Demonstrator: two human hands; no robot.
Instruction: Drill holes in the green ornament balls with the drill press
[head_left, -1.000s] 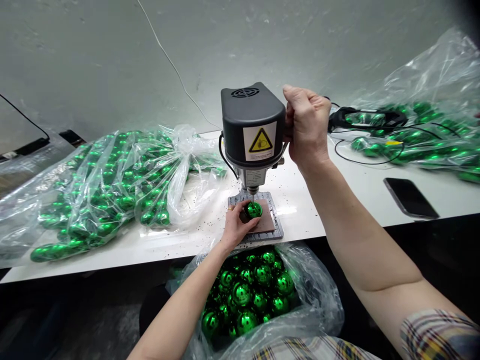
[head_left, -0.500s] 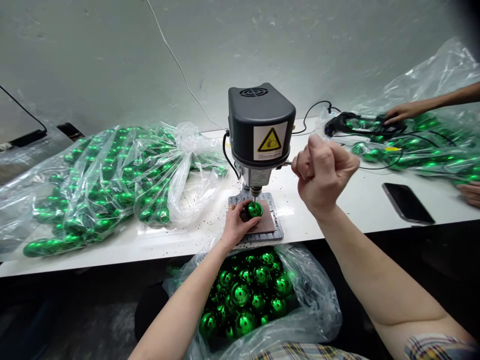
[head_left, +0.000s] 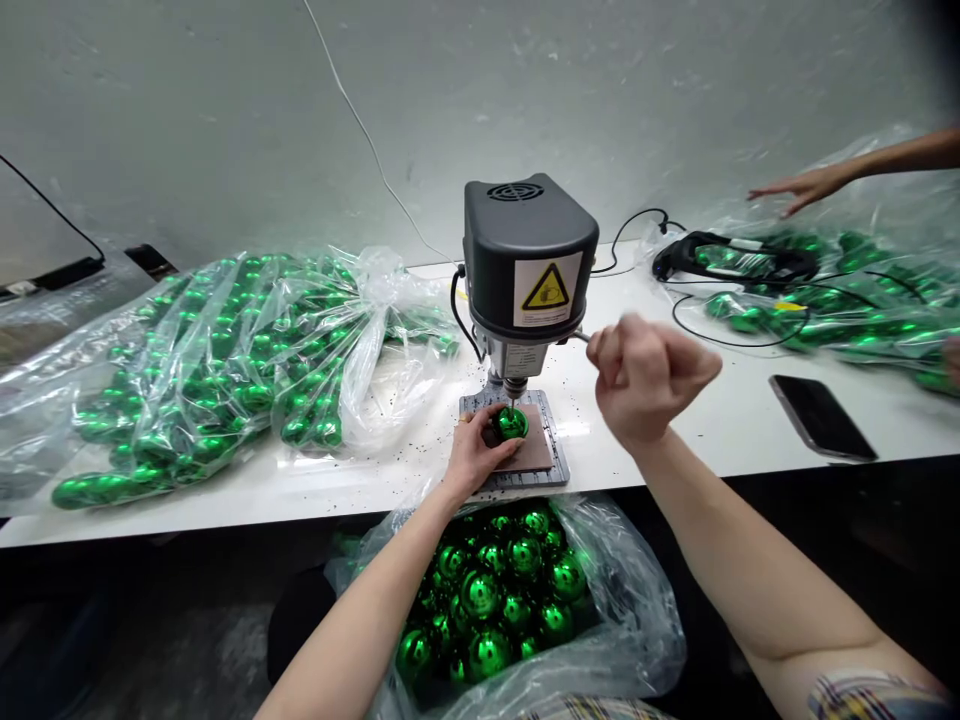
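Note:
A small drill press (head_left: 531, 255) with a black cover and a yellow warning label stands on the table. Under its bit, my left hand (head_left: 478, 450) grips a shiny green ball (head_left: 513, 423) against the brown pad (head_left: 538, 447) on the press's grey base (head_left: 561, 475). The bit's tip meets the top of the ball; whether it has gone in I cannot tell. My right hand (head_left: 643, 378) is closed in a fist around the end of the press's feed lever (head_left: 583, 336), most of which is hidden by the fingers.
An open plastic bag (head_left: 637, 610) of green balls is below the table edge. Tied clear bags (head_left: 202, 370) of green balls lie left. At right are a phone (head_left: 821, 418), a black device with cables (head_left: 735, 258), more bagged balls (head_left: 885, 310) and another person's hand (head_left: 814, 188).
My right hand has dropped slightly with the lever, while my left hand keeps the ball in place. The other person's hand has lifted off the black device.

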